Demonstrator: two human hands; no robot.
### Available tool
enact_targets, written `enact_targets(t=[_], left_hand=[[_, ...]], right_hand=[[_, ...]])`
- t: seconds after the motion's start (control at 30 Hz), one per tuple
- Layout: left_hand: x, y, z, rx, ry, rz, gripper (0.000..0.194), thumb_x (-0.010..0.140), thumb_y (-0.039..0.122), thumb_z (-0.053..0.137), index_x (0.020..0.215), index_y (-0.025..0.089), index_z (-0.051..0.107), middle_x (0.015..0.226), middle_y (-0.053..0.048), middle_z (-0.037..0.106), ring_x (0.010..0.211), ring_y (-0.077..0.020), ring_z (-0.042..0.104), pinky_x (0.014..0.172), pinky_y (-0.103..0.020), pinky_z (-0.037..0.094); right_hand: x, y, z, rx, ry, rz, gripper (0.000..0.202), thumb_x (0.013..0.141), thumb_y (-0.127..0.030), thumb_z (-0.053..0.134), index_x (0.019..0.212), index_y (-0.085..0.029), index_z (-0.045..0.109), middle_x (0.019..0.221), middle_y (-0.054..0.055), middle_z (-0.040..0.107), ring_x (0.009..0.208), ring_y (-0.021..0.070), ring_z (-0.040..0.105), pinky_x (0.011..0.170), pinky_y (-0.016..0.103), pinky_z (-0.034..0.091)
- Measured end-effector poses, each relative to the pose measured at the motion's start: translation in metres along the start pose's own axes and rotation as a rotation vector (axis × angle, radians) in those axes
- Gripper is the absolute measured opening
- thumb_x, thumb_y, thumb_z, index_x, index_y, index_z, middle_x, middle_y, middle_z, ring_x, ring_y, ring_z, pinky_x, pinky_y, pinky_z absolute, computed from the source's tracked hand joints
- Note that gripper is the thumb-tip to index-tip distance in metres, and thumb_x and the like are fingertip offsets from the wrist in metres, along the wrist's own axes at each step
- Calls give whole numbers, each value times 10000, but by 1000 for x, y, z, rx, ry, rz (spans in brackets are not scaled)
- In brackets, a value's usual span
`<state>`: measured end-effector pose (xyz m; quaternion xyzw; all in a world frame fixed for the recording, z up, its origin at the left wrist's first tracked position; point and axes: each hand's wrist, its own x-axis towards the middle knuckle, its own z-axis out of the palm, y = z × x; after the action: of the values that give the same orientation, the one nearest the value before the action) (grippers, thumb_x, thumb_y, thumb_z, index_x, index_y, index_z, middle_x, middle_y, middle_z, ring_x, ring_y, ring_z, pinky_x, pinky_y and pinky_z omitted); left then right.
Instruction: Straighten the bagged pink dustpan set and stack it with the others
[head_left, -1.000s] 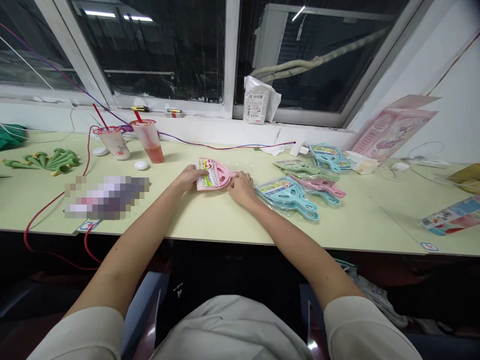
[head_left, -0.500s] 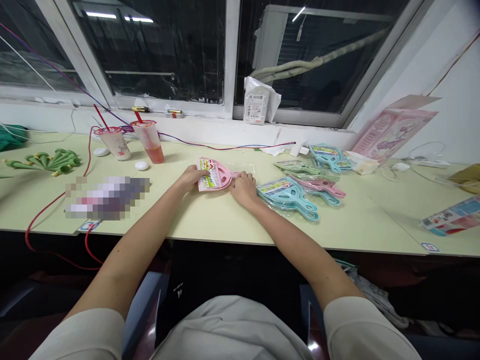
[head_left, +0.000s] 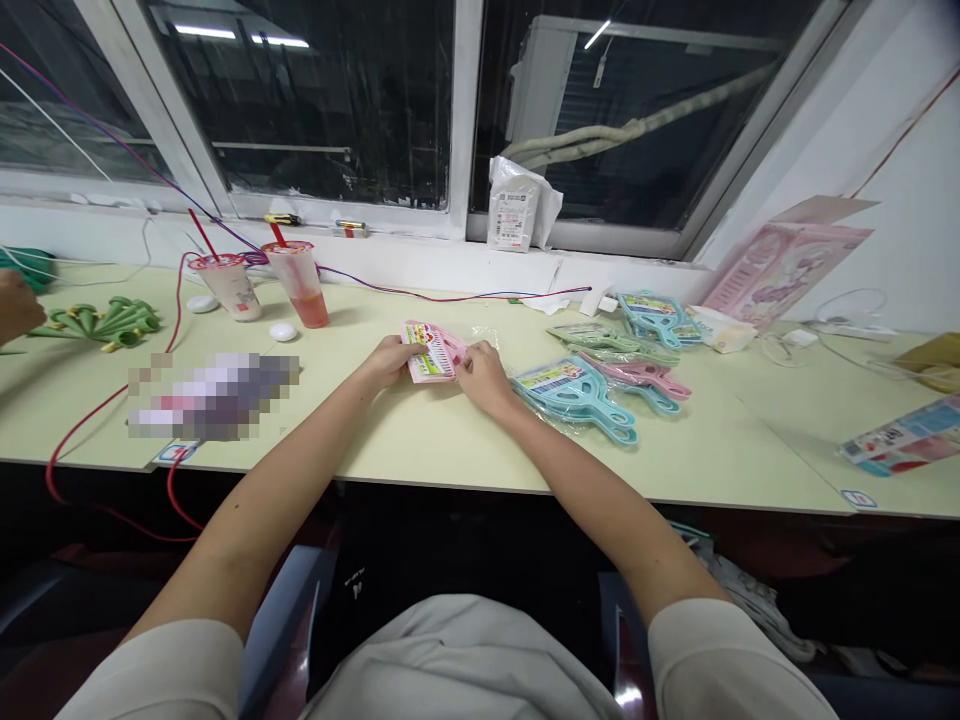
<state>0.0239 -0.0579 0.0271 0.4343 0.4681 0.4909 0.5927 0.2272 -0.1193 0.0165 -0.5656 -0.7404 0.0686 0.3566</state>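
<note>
A small pink dustpan (head_left: 437, 352) with a printed label card is held just above the table in front of me. My left hand (head_left: 390, 361) grips its wide end, thumb over the label. Closed at the handle end is my right hand (head_left: 482, 375), its fingers covering the handle. Clear plastic film (head_left: 486, 336) shows behind that hand. To the right of it lie bagged blue dustpans (head_left: 574, 390), with a pink one (head_left: 649, 375) and a green one (head_left: 611, 340) beside them. Another blue pack (head_left: 658, 318) rests farther back.
Two drink cups (head_left: 298, 285) with red straws stand at the back left, near green stem-like pieces (head_left: 112, 322). Another person's hand (head_left: 16, 305) shows at the left edge. A pink box (head_left: 791, 265) leans at the right, and a red cable (head_left: 82, 425) crosses the table's left.
The pink dustpan has turned and shifted slightly right, and my right hand now covers more of its handle. Another person's hand has come in at the far left.
</note>
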Motion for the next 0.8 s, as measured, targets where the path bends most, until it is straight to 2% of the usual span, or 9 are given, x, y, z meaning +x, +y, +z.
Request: enact_targets(t=[0.17, 0.37, 0.5, 0.57, 0.67, 0.8], left_hand=[[1, -1, 2, -1, 25, -19, 296, 671, 13, 851, 944, 67, 750, 1074, -232, 801, 1039, -393, 786, 942, -526, 650], [8, -2, 4, 6, 28, -53, 368, 613, -1, 898, 944, 64, 751, 1015, -229, 807, 1000, -407, 791, 934, -549, 652], [12, 0, 1, 2, 35, -47, 356, 600, -26, 881, 919, 64, 749, 1006, -225, 808, 1002, -413, 789, 930, -561, 651], [12, 3, -2, -15, 33, -49, 343, 604, -39, 867, 910, 61, 748, 1016, -228, 806, 997, -414, 790, 925, -563, 654], [10, 9, -6, -42, 32, -68, 338, 616, -51, 853, 920, 51, 746, 1018, -238, 803, 982, -410, 793, 926, -565, 654], [5, 17, -9, -52, 15, -110, 370, 612, -52, 863, 951, 41, 747, 977, -247, 801, 971, -413, 794, 930, -551, 656]], right_hand=[[-1, -2, 3, 46, 11, -90, 120, 929, -157, 548, 878, -195, 650, 1077, 85, 607, 1092, 227, 561, 1022, 345, 442], [-1, -3, 7, 43, 18, -130, 136, 930, -149, 532, 899, -196, 655, 1099, 92, 613, 1102, 235, 557, 1016, 348, 445], [-1, -6, 2, 28, 28, -147, 144, 968, -203, 536, 940, -200, 678, 1106, 96, 631, 1119, 243, 558, 1040, 356, 431], [1, -6, -6, 36, 73, -139, 173, 997, -244, 525, 976, -198, 690, 1126, 107, 641, 1142, 253, 560, 1070, 368, 414], [10, 2, -21, 111, 204, -40, 229, 1002, -225, 476, 1067, -187, 692, 1182, 139, 650, 1188, 266, 566, 1109, 394, 398], [25, 27, -38, 333, 335, 254, 305, 949, -257, 475, 1194, -184, 643, 1308, 163, 641, 1245, 271, 581, 1106, 424, 434]])
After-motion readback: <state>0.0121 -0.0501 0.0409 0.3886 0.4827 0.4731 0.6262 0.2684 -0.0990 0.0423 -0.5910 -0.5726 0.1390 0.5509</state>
